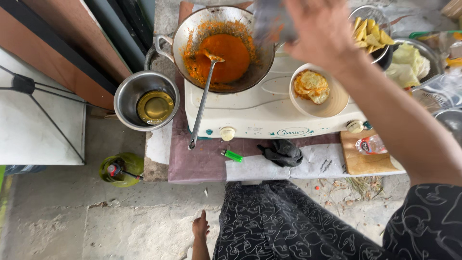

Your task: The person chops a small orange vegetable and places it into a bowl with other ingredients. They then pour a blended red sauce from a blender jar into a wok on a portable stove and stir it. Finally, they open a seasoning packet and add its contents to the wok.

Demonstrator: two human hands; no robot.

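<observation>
My right hand [320, 31] reaches out over the far edge of the steel wok [185, 36]. It grips a blurred grey container [270, 21] tinged with orange. The wok holds orange-red sauce [226, 53], and a long metal ladle [202, 103] rests in it with its handle pointing toward me. The wok sits on the left burner of a white two-burner stove [260, 113]. My left hand [200, 226] hangs low beside my patterned black skirt, fingers loose and holding nothing.
On the right burner sits a white bowl [332, 103] of fried round pieces. A steel pot [126, 96] with oil stands left of the stove, above a green gas cylinder [121, 169]. Green lighter [232, 155], black cloth [283, 152], plastic bottle [370, 144], yellow chips [370, 31] and cabbage [409, 60] lie around.
</observation>
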